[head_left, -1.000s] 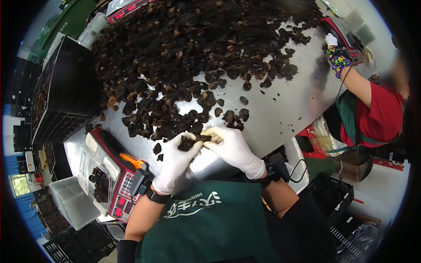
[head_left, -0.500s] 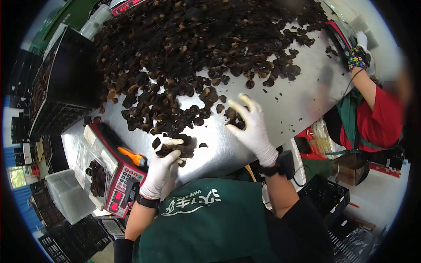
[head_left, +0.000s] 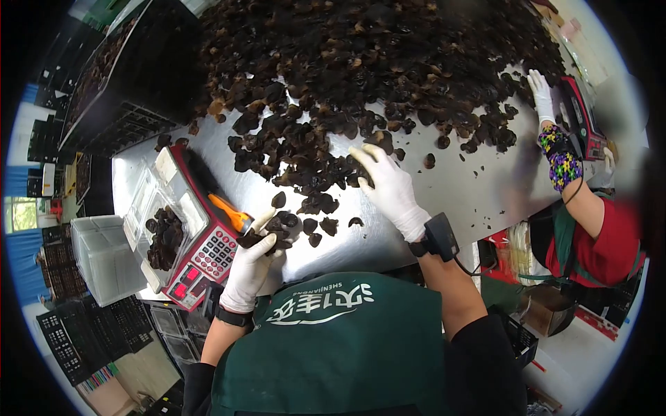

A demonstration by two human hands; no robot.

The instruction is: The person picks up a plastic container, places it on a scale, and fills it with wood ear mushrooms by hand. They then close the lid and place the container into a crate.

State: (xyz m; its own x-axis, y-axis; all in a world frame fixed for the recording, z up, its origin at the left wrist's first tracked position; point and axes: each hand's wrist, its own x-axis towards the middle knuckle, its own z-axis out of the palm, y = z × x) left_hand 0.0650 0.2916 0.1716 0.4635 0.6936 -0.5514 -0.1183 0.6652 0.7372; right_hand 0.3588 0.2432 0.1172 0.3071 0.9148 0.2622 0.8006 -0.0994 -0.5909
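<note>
Dark brown, curled pieces like wood-ear fungus [head_left: 388, 62] cover the metal table in a wide heap. In a white glove, my left hand [head_left: 251, 267] holds a few dark pieces [head_left: 281, 223] between thumb and fingers, low over the near edge of the table. Several loose pieces lie just right of it. My right hand [head_left: 390, 184], also gloved, has its fingers apart at the near edge of the heap, touching or just above some pieces. To the left, a red-framed scale [head_left: 208, 253] carries a clear plastic tray with dark pieces [head_left: 165, 238].
An orange-handled tool [head_left: 230, 212] lies beside the scale. Clear boxes [head_left: 107, 260] are stacked at the left, below a large black crate [head_left: 139, 76]. At the right, a co-worker's gloved hand [head_left: 541, 100] reaches to the heap beside another scale [head_left: 583, 118].
The view has shifted. My right hand has moved left to the heap's edge, and its fingers are less spread. More loose pieces lie near my left hand. The co-worker's hand now reaches towards the heap.
</note>
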